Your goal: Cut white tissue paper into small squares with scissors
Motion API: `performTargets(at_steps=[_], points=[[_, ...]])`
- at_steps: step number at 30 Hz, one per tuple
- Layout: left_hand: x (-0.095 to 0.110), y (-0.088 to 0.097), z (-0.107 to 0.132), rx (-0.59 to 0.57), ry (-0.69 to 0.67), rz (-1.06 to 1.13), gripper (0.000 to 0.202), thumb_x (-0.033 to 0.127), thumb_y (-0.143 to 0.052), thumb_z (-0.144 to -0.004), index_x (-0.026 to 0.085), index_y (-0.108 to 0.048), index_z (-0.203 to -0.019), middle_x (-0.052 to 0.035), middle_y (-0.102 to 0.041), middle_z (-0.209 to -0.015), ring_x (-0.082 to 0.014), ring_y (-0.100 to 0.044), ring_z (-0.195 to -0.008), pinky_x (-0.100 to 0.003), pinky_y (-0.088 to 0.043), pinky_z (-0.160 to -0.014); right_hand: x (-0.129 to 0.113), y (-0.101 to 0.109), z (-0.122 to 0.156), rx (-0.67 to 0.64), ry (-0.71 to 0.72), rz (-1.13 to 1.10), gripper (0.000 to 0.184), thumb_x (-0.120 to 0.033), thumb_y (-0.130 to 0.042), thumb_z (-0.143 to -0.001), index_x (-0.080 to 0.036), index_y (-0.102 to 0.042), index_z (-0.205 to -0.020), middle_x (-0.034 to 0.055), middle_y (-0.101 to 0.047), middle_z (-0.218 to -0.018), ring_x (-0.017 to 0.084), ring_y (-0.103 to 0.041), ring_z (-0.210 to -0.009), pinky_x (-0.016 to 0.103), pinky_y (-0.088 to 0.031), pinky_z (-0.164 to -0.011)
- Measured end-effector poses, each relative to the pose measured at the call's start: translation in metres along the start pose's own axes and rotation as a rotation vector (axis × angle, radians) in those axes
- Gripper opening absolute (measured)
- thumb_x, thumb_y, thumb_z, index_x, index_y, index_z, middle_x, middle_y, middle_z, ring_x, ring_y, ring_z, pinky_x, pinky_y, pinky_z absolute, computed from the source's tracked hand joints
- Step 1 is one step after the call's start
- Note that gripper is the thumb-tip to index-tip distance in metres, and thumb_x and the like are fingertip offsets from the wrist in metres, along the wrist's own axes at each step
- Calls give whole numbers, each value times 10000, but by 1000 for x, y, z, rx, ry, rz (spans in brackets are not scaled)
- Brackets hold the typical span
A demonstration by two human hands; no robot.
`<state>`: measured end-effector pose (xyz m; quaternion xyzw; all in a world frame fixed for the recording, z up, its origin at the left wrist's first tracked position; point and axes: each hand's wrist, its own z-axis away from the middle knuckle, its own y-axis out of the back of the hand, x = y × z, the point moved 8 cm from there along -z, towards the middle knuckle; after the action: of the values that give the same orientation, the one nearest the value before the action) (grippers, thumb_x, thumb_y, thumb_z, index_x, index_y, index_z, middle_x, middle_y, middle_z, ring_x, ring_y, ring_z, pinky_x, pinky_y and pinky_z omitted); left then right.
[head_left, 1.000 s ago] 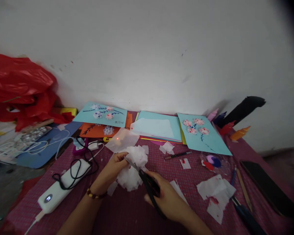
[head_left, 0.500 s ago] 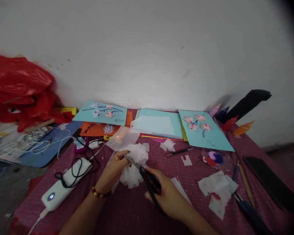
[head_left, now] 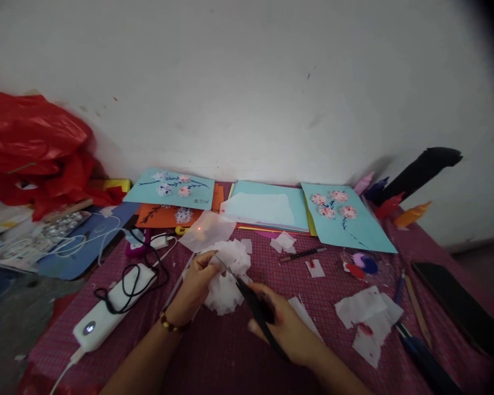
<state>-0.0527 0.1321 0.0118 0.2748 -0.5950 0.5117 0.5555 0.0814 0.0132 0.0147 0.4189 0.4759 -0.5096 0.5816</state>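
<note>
My left hand, a beaded bracelet at its wrist, pinches a small piece of thin white paper at the fingertips. In my right hand is a pair of black-handled scissors, fingers wrapped round the handles. The blades point up and left, with their tips at the paper by my left fingers. Beneath and behind the blades lies a heap of crumpled white tissue paper. The small paper between my fingers blends into this heap, so its outline is hard to tell.
Flower pictures on blue card lean along the wall, with a stack of coloured paper between them. A white power bank with a black cable lies left. Right are a pen, paint-stained paper, paint and a phone.
The scissors' handles look closer together than before, and the blades have shifted slightly to the right. Both hands stay nearly in place. The whole view has moved a little.
</note>
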Motion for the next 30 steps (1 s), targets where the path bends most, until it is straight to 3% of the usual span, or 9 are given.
performTargets(at_steps=[7, 13, 19, 26, 30], points=[[7, -3, 1, -36, -28, -65, 176, 283, -675, -613, 148, -576, -559, 21, -527, -546, -91, -433, -498, -207, -318, -503, 3, -2, -1, -75, 6, -129, 473, -180, -671, -725, -228, -578, -1187, -55, -472, -742, 117, -429, -645, 268, -368, -640], [7, -4, 1, -51, -31, -75, 171, 281, -668, -620, 145, -582, -564, 15, -526, -560, -96, -440, -515, -210, -321, -513, 9, -1, -6, -69, 33, -160, 377, -218, -709, -727, -235, -621, -1093, -58, -458, -752, 107, -399, -656, 264, -351, -657], [6, -3, 0, -56, -31, -67, 133, 256, -655, -609, 142, -596, -572, 12, -533, -567, -96, -443, -513, -208, -324, -507, 4, -3, -6, -113, 53, -196, 344, -379, -729, -754, -213, -619, -1035, -55, -456, -748, 87, -360, -612, 235, -304, -571], [7, -4, -1, -64, -24, -69, 151, 278, -657, -599, 138, -604, -587, 12, -532, -552, -91, -437, -495, -199, -317, -493, 19, -3, -7, -95, -45, -212, 532, -527, -745, -708, -203, -596, -1103, -65, -470, -722, 43, -362, -485, 195, -306, -444], [15, -3, 2, -174, 31, -140, 222, 318, -670, -631, 135, -675, -757, -7, -596, -627, -113, -493, -528, -203, -351, -497, 26, -2, -6, -47, -111, -212, 552, -554, -735, -700, -193, -587, -1091, -74, -488, -672, 34, -376, -405, 190, -326, -388]])
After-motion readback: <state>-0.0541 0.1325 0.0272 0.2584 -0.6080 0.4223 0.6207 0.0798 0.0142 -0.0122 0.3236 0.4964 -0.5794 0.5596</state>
